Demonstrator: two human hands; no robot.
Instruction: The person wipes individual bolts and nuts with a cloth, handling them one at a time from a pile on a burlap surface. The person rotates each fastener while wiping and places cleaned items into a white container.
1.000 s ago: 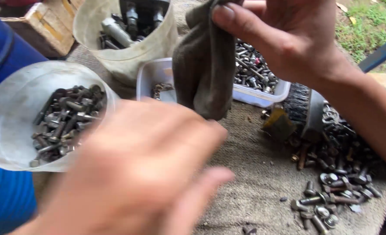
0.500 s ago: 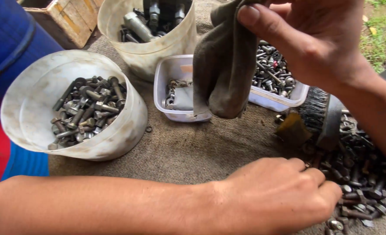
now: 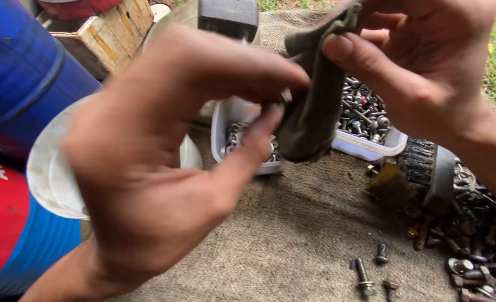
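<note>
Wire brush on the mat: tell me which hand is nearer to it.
Right. The right hand is raised just above and left of the wire brush, holding a rag. The left hand is farther left, fingertips meeting the rag.

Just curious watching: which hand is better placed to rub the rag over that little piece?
Probably the right. The right hand pinches the grey rag, which hangs against the left hand, whose fingertips grip the small piece.
</note>
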